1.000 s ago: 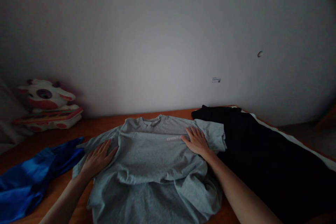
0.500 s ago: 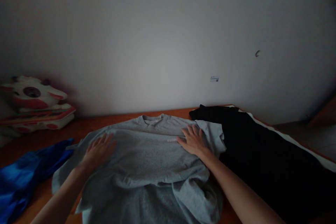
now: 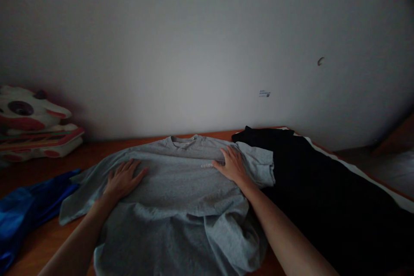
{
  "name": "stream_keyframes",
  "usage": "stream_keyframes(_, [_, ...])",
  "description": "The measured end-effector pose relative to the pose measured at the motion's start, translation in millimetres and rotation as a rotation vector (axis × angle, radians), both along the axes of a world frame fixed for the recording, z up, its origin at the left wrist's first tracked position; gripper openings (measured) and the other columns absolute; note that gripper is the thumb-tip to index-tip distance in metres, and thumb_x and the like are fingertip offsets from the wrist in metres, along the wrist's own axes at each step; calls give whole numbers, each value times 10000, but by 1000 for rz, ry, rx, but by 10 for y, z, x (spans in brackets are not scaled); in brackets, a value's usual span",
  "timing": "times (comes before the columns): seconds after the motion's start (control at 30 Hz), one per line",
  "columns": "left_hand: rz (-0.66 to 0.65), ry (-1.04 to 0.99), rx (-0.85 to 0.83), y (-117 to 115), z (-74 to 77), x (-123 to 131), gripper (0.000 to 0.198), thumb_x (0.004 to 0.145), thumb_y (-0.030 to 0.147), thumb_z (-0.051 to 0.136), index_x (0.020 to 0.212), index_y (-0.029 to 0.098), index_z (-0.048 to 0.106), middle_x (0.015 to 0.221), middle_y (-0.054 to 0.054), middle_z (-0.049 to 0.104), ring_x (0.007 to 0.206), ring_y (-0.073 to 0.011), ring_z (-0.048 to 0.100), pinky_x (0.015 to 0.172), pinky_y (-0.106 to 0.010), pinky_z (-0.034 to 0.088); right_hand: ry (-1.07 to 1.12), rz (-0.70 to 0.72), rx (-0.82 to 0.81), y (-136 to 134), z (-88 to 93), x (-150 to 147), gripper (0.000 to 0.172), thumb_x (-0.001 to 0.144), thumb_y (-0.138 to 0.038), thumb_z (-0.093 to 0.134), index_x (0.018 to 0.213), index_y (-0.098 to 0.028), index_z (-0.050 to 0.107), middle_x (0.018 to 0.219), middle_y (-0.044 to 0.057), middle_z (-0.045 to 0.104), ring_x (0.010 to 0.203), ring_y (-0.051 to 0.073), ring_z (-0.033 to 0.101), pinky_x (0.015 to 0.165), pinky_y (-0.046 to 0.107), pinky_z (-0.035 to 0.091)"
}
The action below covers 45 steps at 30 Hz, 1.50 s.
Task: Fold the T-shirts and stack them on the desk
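Note:
A grey T-shirt lies spread on the wooden surface, its collar toward the wall and its lower part rumpled into folds. My left hand rests flat on the left chest area of the shirt with fingers spread. On the right chest lies my right hand, fingers apart, partly covering the small printed lettering. The right sleeve overlaps a black garment. Neither hand grips the cloth.
Black garment covers the right side, with a white edge beyond it. Blue cloth lies at the left. A cow-shaped toy keyboard stands at the back left on the wooden surface, near the wall.
Both hands have shifted slightly on the shirt, the right one inward. The collar and upper shirt sit a little farther left and nearer the wall. The view has turned slightly.

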State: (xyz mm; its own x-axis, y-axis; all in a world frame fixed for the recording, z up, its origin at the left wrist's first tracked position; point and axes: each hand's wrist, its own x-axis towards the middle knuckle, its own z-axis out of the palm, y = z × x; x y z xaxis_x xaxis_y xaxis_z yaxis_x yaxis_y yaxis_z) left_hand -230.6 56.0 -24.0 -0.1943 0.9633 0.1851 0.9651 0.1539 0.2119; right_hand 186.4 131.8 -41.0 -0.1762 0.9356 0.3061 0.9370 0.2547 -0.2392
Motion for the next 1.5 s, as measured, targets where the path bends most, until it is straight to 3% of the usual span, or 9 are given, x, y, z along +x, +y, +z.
stream_keyframes(0.13, [12,-206,132,-193,207,52,632,919,613,300,1199,116,571,1318,-145,625,1244,-282,577,1095,-368,425,47,-2,174,-57,42,4,465,906,-578,542,1049,-169,710,1163,153,687,1147,299,579,1001,397,386])
stream_keyframes(0.3, [-27,-314,233,-940,262,75,560,851,762,358,911,254,585,907,-27,698,884,-231,660,831,-323,551,-14,-2,-13,-89,76,-13,521,952,-592,454,743,-208,738,742,92,743,722,214,668,669,296,409])
stream_keyframes(0.5, [-505,-70,255,-1770,107,217,330,879,548,562,720,259,579,755,-22,673,690,-182,650,660,-268,550,-42,0,-57,-123,105,-42,475,994,-487,434,811,-199,765,841,107,779,775,197,700,663,273,401])
stream_keyframes(0.77, [-445,33,383,-1809,-110,102,413,898,386,421,1258,254,574,1293,-111,686,1263,-332,583,1056,-536,437,-5,160,-66,-595,381,132,189,961,-310,547,985,-188,689,1044,88,745,985,202,683,852,274,461])
stream_keyframes(1.0, [-457,18,274,-2060,72,398,149,834,379,530,768,247,549,852,-61,650,817,-244,620,807,-389,511,512,214,191,-1882,170,850,141,984,-314,490,1059,-229,575,999,85,667,947,217,653,847,341,520])
stream_keyframes(1.13, [-432,-3,237,-2204,2,513,203,843,396,583,994,261,602,1002,-52,660,911,-242,638,826,-360,527,422,233,55,-2382,21,1040,340,904,-432,638,1185,-246,588,1175,102,651,1093,263,625,945,400,509])
stream_keyframes(1.27, [-317,-14,292,-2205,-109,559,546,852,441,573,1365,275,480,1246,-87,622,1125,-286,621,954,-444,516,292,259,-64,-2419,52,874,667,746,-513,784,1325,-250,583,1351,131,582,1243,350,540,1042,509,438])
stream_keyframes(1.43, [-198,60,307,-2019,-130,627,413,891,450,505,1228,263,655,1266,-137,640,1095,-334,654,940,-547,521,515,265,-122,-2281,205,582,294,897,-433,625,1064,-212,723,1190,126,669,1139,313,595,993,445,447])
stream_keyframes(1.5, [-225,35,292,-1964,-83,622,349,893,449,496,1113,290,715,1304,-119,652,1129,-342,650,959,-539,519,710,269,-251,-2269,282,501,372,928,-523,560,879,-194,728,957,96,716,943,273,644,864,384,490])
